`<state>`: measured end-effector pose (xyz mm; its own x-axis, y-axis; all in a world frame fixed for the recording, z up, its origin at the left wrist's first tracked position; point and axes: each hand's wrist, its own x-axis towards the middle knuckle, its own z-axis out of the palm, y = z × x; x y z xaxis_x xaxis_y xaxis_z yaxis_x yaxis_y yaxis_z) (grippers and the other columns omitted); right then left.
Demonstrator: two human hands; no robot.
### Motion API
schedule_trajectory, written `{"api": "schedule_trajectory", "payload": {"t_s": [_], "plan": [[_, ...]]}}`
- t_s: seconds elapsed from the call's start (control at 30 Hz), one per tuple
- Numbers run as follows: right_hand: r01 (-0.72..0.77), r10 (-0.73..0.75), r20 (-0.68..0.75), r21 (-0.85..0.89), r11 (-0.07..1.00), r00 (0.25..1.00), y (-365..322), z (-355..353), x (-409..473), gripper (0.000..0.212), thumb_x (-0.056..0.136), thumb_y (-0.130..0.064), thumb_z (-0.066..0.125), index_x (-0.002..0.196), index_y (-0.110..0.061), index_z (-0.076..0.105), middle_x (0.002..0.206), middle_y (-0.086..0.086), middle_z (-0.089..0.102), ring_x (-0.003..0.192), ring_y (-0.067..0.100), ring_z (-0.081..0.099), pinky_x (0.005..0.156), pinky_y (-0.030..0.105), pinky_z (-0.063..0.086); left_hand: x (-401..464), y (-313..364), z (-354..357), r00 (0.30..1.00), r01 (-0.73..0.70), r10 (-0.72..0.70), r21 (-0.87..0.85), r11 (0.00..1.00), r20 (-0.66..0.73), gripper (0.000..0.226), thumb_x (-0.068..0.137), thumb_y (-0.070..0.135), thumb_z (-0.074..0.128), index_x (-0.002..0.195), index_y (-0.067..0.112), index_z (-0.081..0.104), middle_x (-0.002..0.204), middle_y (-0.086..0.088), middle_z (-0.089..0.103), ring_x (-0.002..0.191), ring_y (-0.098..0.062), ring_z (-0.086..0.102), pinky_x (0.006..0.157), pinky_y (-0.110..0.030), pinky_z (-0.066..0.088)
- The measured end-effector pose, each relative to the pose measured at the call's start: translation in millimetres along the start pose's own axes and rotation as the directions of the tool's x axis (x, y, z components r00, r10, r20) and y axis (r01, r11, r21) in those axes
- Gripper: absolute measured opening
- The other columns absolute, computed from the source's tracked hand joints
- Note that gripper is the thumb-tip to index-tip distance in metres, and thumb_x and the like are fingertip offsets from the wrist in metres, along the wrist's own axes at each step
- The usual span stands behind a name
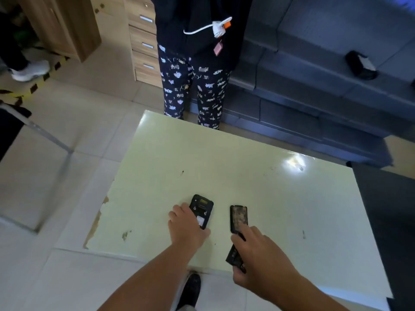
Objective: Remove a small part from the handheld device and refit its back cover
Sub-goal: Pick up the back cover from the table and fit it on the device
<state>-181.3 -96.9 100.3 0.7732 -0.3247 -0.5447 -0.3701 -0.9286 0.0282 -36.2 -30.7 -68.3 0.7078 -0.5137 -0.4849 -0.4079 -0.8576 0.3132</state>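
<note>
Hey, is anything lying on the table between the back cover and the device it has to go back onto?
Nothing visible. The cover lies right of the device with bare table between them. The left hand rests on the device; the right hand holds a small dark part by the cover's near end.

1. A pale green counter (247, 171) with chipped paint along its left edge.
2. A person in dark patterned trousers (193, 90) stands at the far edge of the counter.
3. A white cable (202, 29) hangs across that person's dark top.
4. A wooden drawer unit (143, 41) stands behind.
5. Black-and-yellow tape (38, 84) crosses the tiled floor (67, 122).
6. A dark shoe (190, 290) shows below the near edge of the counter.
</note>
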Motion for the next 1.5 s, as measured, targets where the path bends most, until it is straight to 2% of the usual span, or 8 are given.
{"api": "schedule_trajectory", "payload": {"t_s": [0.27, 0.43, 0.53, 0.67, 0.8, 0.93, 1.1, 1.5], "plan": [[0.026, -0.018, -0.132, 0.059, 0.998, 0.991, 8.1, -13.1, -7.4, 0.046, 0.088, -0.038, 0.053, 0.130, -0.020, 0.052, 0.131, 0.003, 0.049, 0.115, 0.023, 0.046, 0.088, 0.031, 0.048, -23.8, -9.7, -39.6, 0.949, 0.070, 0.176, -0.721, 0.690, 0.261, 0.062, 0.062, 0.028, 0.095, 0.109, 0.021, 0.055, 0.101, -0.002, 0.073, 0.085, -0.015, 0.073, 0.067, -0.028, 0.060], [0.184, -0.136, -0.272, 0.158, 0.970, 0.953, 7.3, -39.5, -19.8, 0.066, 0.086, -0.041, 0.059, 0.147, -0.022, 0.042, 0.141, -0.003, 0.050, 0.126, 0.019, 0.045, 0.102, 0.027, 0.044, -70.8, -2.0, -75.7, 0.902, 0.101, 0.351, -0.914, 0.393, 0.251, 0.053, 0.075, 0.024, 0.087, 0.122, 0.028, 0.064, 0.106, -0.001, 0.080, 0.097, -0.018, 0.077, 0.081, -0.040, 0.060], [0.288, -0.209, -0.344, 0.197, 0.937, 0.915, 7.8, -56.6, -34.7, 0.066, 0.085, -0.040, 0.064, 0.145, -0.021, 0.048, 0.145, -0.004, 0.053, 0.130, 0.018, 0.047, 0.107, 0.029, 0.044, -95.9, 11.7, -100.4, 0.825, 0.347, 0.414, -0.923, 0.165, 0.384, 0.037, 0.092, 0.047, 0.069, 0.124, 0.028, 0.070, 0.109, -0.008, 0.080, 0.100, -0.029, 0.075, 0.077, -0.041, 0.059], [0.361, -0.288, -0.412, 0.109, 0.926, 0.864, 5.3, -69.8, -45.9, 0.066, 0.087, -0.037, 0.065, 0.148, -0.016, 0.054, 0.155, 0.000, 0.052, 0.141, 0.020, 0.045, 0.121, 0.013, 0.017, -109.1, 26.2, -119.8, 0.727, 0.499, 0.544, -0.866, -0.001, 0.418, 0.073, 0.095, 0.077, 0.031, 0.132, 0.027, 0.069, 0.120, -0.010, 0.076, 0.105, -0.029, 0.073, 0.079, -0.039, 0.060], [0.400, -0.348, -0.414, 0.044, 0.915, 0.841, 4.6, -77.3, -46.6, 0.062, 0.100, -0.035, 0.056, 0.157, -0.016, 0.042, 0.166, 0.001, 0.037, 0.154, 0.018, 0.029, 0.117, 0.009, -0.008, -111.3, 37.7, -133.5, 0.763, 0.475, 0.500, -0.880, -0.002, 0.411, 0.082, 0.092, 0.081, 0.025, 0.126, 0.025, 0.074, 0.117, -0.009, 0.078, 0.102, -0.027, 0.075, 0.070, -0.037, 0.061], [0.302, -0.402, -0.437, -0.282, 0.911, 0.804, 6.8, -72.4, -48.1, 0.059, 0.088, -0.046, 0.078, 0.137, -0.016, 0.068, 0.143, 0.000, 0.065, 0.134, 0.014, 0.060, 0.120, 0.027, 0.016, -106.3, 40.4, -133.7, 0.785, 0.469, 0.461, -0.883, -0.006, 0.413, 0.086, 0.089, 0.083, 0.029, 0.122, 0.020, 0.076, 0.113, -0.008, 0.079, 0.097, -0.027, 0.075, 0.072, -0.038, 0.061], [0.296, -0.460, -0.471, -0.383, 0.875, 0.753, 9.5, -56.1, -44.9, 0.047, 0.103, -0.040, 0.048, 0.137, -0.012, 0.067, 0.140, 0.005, 0.067, 0.135, 0.019, 0.057, 0.126, 0.032, 0.010, -105.4, 40.7, -127.9, 0.802, 0.473, 0.422, -0.881, -0.017, 0.423, 0.089, 0.089, 0.083, 0.029, 0.125, 0.015, 0.074, 0.128, -0.008, 0.073, 0.107, -0.025, 0.073, 0.075, -0.036, 0.059], [0.253, -0.263, -0.450, -0.083, 0.964, 0.853, 20.2, -47.4, -27.8, 0.052, 0.099, -0.049, 0.037, 0.144, -0.033, 0.058, 0.159, -0.007, 0.048, 0.150, 0.019, 0.039, 0.126, 0.043, 0.009, -105.4, 47.2, -110.7, 0.840, 0.447, 0.388, -0.888, -0.103, 0.378, 0.074, 0.093, 0.076, 0.034, 0.112, 0.022, 0.080, 0.108, -0.014, 0.081, 0.077, -0.028, 0.078, 0.055, -0.032, 0.060]]}}
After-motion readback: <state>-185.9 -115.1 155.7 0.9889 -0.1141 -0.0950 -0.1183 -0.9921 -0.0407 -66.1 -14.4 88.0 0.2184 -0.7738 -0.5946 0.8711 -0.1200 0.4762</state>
